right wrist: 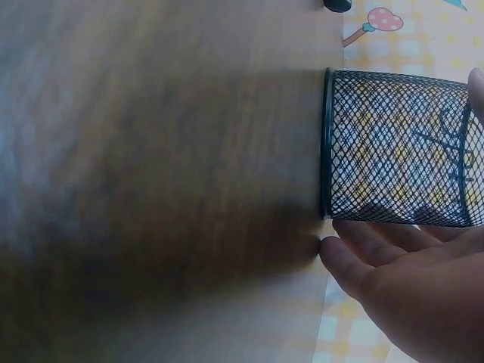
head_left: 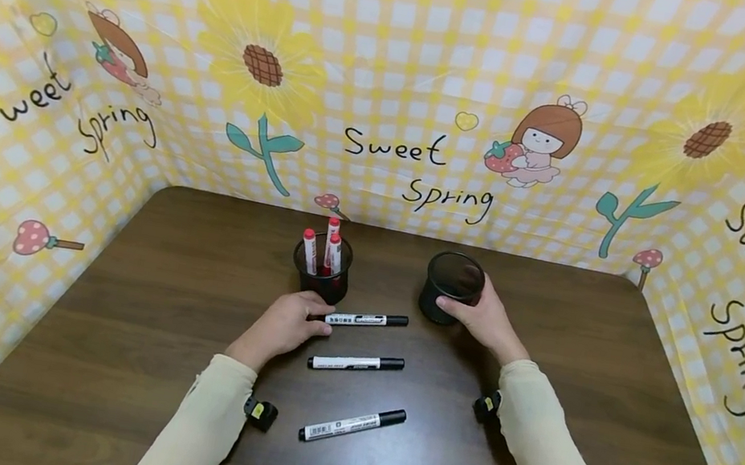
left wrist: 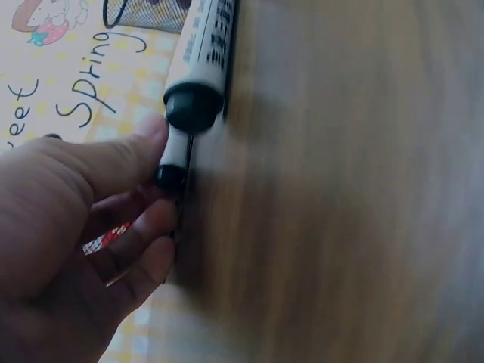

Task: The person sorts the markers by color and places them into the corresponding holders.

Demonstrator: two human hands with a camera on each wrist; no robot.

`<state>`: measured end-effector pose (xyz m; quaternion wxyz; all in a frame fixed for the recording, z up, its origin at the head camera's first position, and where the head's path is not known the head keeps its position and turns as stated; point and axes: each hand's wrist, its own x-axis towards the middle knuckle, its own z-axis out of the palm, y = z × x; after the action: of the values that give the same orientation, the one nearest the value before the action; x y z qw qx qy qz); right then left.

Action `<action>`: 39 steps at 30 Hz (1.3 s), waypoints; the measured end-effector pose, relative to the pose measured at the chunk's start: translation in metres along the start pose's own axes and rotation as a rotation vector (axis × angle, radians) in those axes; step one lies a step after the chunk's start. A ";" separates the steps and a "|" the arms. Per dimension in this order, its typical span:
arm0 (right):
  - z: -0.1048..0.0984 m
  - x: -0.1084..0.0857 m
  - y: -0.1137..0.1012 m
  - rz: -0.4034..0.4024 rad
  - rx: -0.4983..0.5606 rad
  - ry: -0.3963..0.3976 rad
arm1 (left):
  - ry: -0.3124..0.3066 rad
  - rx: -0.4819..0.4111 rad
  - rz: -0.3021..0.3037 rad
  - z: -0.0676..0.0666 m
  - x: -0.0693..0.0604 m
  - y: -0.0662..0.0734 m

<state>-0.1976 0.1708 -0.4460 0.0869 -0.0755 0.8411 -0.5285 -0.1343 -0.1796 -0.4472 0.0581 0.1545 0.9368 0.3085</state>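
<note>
My left hand (head_left: pixel 285 324) has its thumb and fingers around the left end of a white marker with black ends (head_left: pixel 366 320), the farthest of three such markers. In the left wrist view, that marker's black end (left wrist: pixel 172 178) lies between thumb and fingertips, while another marker (left wrist: pixel 198 68) is closer to the camera. My right hand (head_left: pixel 487 316) grips a black mesh pen holder (head_left: pixel 437 305) by its right side, thumb in front near the rim. The right wrist view shows this mesh holder (right wrist: pixel 401 151) upright on the table, with fingers (right wrist: pixel 355 265) along its side.
A second black mesh holder (head_left: pixel 327 288) with three red-capped markers (head_left: pixel 311 253) stands behind my left hand. Two more black-ended markers, the middle one (head_left: pixel 352 363) and the nearest (head_left: pixel 349 426), lie on the brown table (head_left: pixel 105 353). A checked cloth (head_left: pixel 401 50) surrounds its back and sides.
</note>
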 end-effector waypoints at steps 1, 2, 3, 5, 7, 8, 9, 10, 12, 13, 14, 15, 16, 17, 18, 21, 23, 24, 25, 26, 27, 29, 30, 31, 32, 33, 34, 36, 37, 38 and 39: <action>0.000 0.000 0.000 0.002 0.003 0.000 | 0.005 0.005 -0.003 0.001 0.001 0.001; 0.000 0.000 0.001 0.003 0.004 0.002 | 0.010 0.017 -0.005 0.003 0.001 0.001; 0.000 -0.001 0.001 0.004 0.003 0.001 | 0.014 0.030 -0.005 0.004 0.002 0.002; -0.001 -0.001 0.001 0.002 0.003 0.000 | 0.025 0.057 -0.005 0.007 0.003 0.001; -0.001 -0.001 0.002 -0.001 0.000 -0.001 | 0.037 0.077 -0.001 0.009 0.003 0.001; -0.001 -0.001 0.002 -0.002 0.000 -0.002 | 0.044 0.086 0.003 0.010 0.003 0.001; -0.001 0.000 0.002 -0.004 0.001 -0.003 | 0.054 0.096 0.013 0.011 0.003 0.000; 0.000 0.000 0.002 -0.006 0.002 -0.002 | 0.062 0.098 0.020 0.012 0.003 0.000; 0.000 0.000 0.002 -0.008 0.005 -0.001 | 0.076 0.094 0.031 0.013 0.003 0.000; 0.000 0.000 0.002 -0.010 0.008 0.000 | 0.082 0.091 0.033 0.013 0.003 -0.001; 0.000 0.000 0.002 -0.013 0.009 0.000 | 0.086 0.086 0.032 0.013 0.003 -0.001; 0.000 0.001 0.002 -0.015 0.010 0.000 | 0.088 0.078 0.026 0.014 0.002 -0.002; 0.000 0.001 0.002 -0.016 0.011 -0.001 | 0.086 0.062 0.015 0.014 0.002 -0.002; 0.000 0.001 0.002 -0.016 0.011 -0.002 | 0.086 0.047 0.004 0.014 0.002 -0.002; 0.001 0.001 0.002 -0.017 0.011 -0.002 | 0.088 0.029 -0.008 0.014 0.001 -0.002; 0.001 0.001 0.001 -0.019 0.008 -0.002 | 0.097 -0.035 -0.036 0.013 0.000 -0.003; 0.001 0.000 0.000 -0.021 0.007 -0.005 | 0.107 -0.079 -0.050 0.012 -0.002 -0.004; 0.001 0.000 0.000 -0.023 0.007 -0.006 | 0.111 -0.096 -0.056 0.011 -0.002 -0.004; 0.001 0.000 0.000 -0.024 0.008 -0.008 | 0.113 -0.111 -0.060 0.011 -0.003 -0.004; 0.001 0.000 0.000 -0.026 0.008 -0.009 | 0.114 -0.123 -0.064 0.010 -0.003 -0.004; 0.001 0.000 0.000 -0.027 0.007 -0.011 | 0.114 -0.134 -0.065 0.010 -0.004 -0.005; 0.000 0.000 0.000 -0.029 0.009 -0.014 | 0.116 -0.155 -0.066 0.009 -0.004 -0.005; 0.000 0.000 0.000 -0.030 0.009 -0.014 | 0.119 -0.162 -0.062 0.008 -0.005 -0.006; 0.000 0.000 0.000 -0.032 0.011 -0.015 | 0.122 -0.170 -0.060 0.008 -0.005 -0.007; 0.000 -0.001 0.000 -0.031 0.011 -0.015 | 0.126 -0.179 -0.060 0.007 -0.005 -0.007; 0.000 -0.001 0.001 -0.029 0.011 -0.015 | 0.132 -0.195 -0.061 0.006 -0.005 -0.008; 0.000 -0.001 0.001 -0.026 0.011 -0.014 | 0.140 -0.213 -0.064 0.005 -0.006 -0.009; 0.000 -0.001 0.001 -0.019 0.010 -0.013 | 0.156 -0.247 -0.058 0.004 -0.007 -0.010; 0.000 -0.001 0.002 -0.015 0.010 -0.014 | 0.164 -0.267 -0.055 0.003 -0.007 -0.010; 0.000 -0.001 0.002 -0.011 0.011 -0.013 | 0.175 -0.289 -0.053 0.002 -0.008 -0.011; 0.000 -0.001 0.002 -0.008 0.013 -0.012 | 0.186 -0.309 -0.049 0.001 -0.008 -0.011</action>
<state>-0.1969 0.1718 -0.4482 0.0905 -0.0813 0.8368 -0.5338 -0.1289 -0.1901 -0.4541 0.0019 0.0917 0.8830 0.4603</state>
